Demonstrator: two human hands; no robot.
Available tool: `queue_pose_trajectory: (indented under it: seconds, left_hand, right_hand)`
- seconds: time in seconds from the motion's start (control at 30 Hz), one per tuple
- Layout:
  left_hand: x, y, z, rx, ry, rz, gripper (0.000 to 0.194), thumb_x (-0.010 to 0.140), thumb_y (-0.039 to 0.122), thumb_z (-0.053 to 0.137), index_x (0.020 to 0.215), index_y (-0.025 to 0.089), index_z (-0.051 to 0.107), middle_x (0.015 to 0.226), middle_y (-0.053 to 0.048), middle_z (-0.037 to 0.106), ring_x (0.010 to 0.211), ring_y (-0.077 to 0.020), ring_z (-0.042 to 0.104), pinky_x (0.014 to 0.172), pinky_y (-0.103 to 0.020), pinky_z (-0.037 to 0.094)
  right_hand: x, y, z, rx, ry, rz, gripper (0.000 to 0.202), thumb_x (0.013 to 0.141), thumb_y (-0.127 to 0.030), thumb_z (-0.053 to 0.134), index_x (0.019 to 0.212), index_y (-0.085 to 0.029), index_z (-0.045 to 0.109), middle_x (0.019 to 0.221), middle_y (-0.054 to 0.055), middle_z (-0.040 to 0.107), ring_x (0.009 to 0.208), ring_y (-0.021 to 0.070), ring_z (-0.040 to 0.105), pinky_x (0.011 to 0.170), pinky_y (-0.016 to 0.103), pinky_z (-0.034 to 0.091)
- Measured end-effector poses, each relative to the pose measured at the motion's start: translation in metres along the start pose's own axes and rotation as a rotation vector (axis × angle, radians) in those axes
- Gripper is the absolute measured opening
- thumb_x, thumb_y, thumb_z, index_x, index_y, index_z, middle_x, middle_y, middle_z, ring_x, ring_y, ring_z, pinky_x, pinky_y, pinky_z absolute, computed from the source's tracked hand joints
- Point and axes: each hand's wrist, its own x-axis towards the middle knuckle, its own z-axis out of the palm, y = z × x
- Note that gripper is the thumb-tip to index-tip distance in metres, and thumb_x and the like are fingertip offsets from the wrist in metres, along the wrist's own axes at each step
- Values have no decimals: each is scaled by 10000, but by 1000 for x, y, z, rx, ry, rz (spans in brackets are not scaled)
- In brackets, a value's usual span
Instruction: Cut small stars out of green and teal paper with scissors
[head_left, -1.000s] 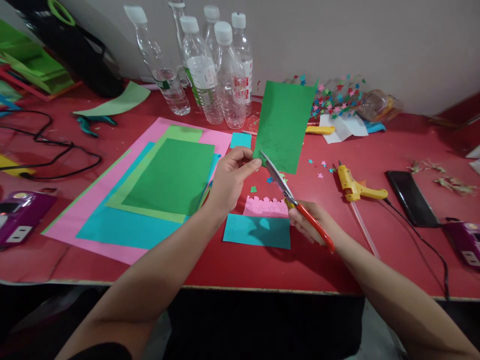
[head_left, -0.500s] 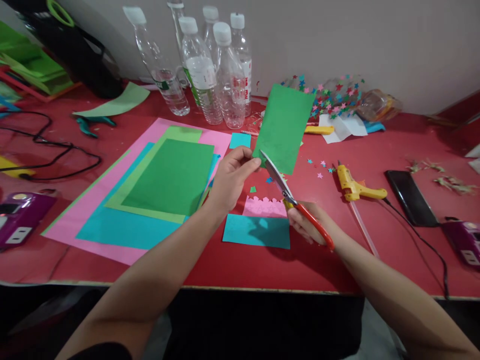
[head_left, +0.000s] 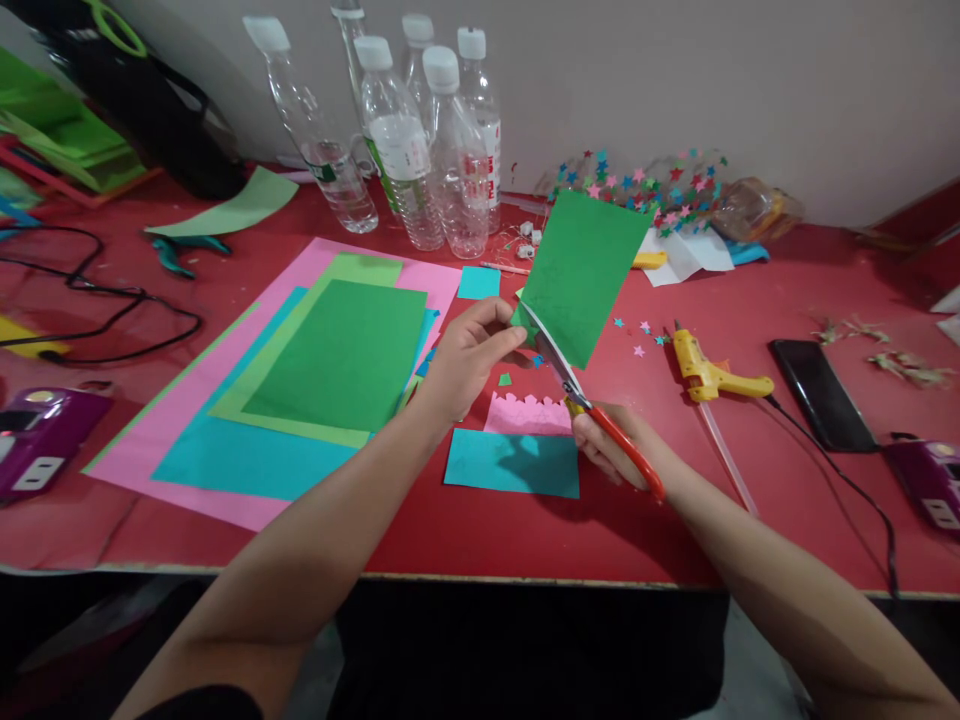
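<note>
My left hand [head_left: 480,355] pinches the lower left corner of a green paper sheet [head_left: 589,270], which is held up off the table at a tilt. In my right hand [head_left: 611,440] is a pair of scissors [head_left: 566,375] with red handles; the blades lie against the sheet close to my left fingertips. Below them on the table are a pink paper strip [head_left: 529,415] with a jagged cut edge, a blue paper rectangle [head_left: 510,465] and a small green scrap [head_left: 505,380].
Stacked coloured sheets [head_left: 337,355] lie left. Clear plastic bottles [head_left: 457,160] stand at the back. A yellow glue gun [head_left: 709,375], a black phone [head_left: 823,395] and small paper stars [head_left: 639,350] are right. Pliers [head_left: 176,255] and a black cable [head_left: 142,292] lie far left.
The green sheet has turned and swung a little to the right, its top edge now lower. Both hands stay nearly in place, with the scissors still at its lower left corner.
</note>
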Motion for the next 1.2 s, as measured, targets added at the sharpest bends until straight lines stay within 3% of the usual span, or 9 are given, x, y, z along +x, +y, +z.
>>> queue_pose_trajectory:
  seconds: [0.3, 0.5, 0.6, 0.67, 0.8, 0.87, 0.97, 1.07, 1.2]
  left_hand:
    - [-2, -6, 8, -138, 90, -66, 175, 687, 179, 685, 679, 169, 510, 624, 54, 584, 587, -71, 612, 633, -225, 537]
    - [6, -3, -1, -69, 252, 18, 145, 666, 162, 687, 678, 168, 543, 629, 53, 538, 590, -52, 540, 623, -193, 468]
    - [10, -3, -11, 48, 321, 62, 144, 673, 153, 644, 646, 176, 504, 585, 65, 452, 548, -51, 445, 553, -190, 382]
    - [12, -5, -16, 176, 233, -11, 138, 660, 145, 615, 624, 176, 486, 566, 67, 424, 531, -56, 396, 528, -202, 326]
    - [9, -7, -19, 524, -185, -237, 101, 653, 146, 572, 605, 170, 487, 560, 64, 410, 533, -60, 354, 526, -221, 265]
    - [5, -7, -17, 630, -395, -318, 89, 667, 148, 539, 603, 171, 482, 552, 64, 399, 527, -63, 345, 521, -227, 249]
    - [1, -6, -16, 700, -651, -369, 60, 683, 164, 516, 626, 176, 503, 571, 55, 418, 532, -73, 371, 525, -231, 268]
    - [-1, -6, -15, 812, -695, -285, 23, 677, 177, 548, 654, 175, 547, 732, 19, 491, 606, -87, 442, 578, -238, 343]
    - [-2, -5, -12, 903, -576, -141, 49, 701, 231, 599, 686, 185, 592, 994, -36, 504, 878, -157, 536, 816, -306, 435]
  right_hand:
    - [0, -1, 3, 102, -18, 167, 417, 812, -575, 519, 632, -215, 412, 347, -97, 362, 247, 62, 324, 292, 194, 260]
    - [0, 14, -4, 252, -178, -71, 453, 899, -610, 393, 745, -193, 480, 383, -95, 389, 274, 68, 351, 345, 200, 299]
    - [0, 21, -7, 298, -140, -157, 453, 883, -621, 424, 738, -195, 482, 387, -93, 385, 280, 67, 333, 345, 207, 301]
    - [0, 22, -9, 375, -43, -217, 457, 887, -624, 417, 710, -206, 465, 378, -89, 374, 275, 71, 314, 322, 211, 293]
    - [2, 15, -18, 494, 231, -378, 451, 873, -641, 438, 722, -217, 477, 397, -80, 374, 280, 81, 311, 298, 223, 272]
    - [6, 11, -24, 475, 349, -346, 442, 872, -633, 460, 715, -220, 476, 383, -82, 368, 280, 85, 323, 311, 228, 296]
    - [12, 9, -29, 491, 383, -236, 459, 848, -656, 468, 699, -222, 452, 373, -89, 345, 273, 83, 311, 299, 223, 273]
    - [16, 11, -28, 462, 331, -127, 423, 852, -610, 483, 688, -221, 450, 371, -90, 337, 274, 84, 315, 305, 231, 275]
    - [13, 8, -21, 266, 274, -60, 417, 835, -515, 552, 584, -222, 394, 364, -74, 355, 310, 82, 352, 357, 236, 305]
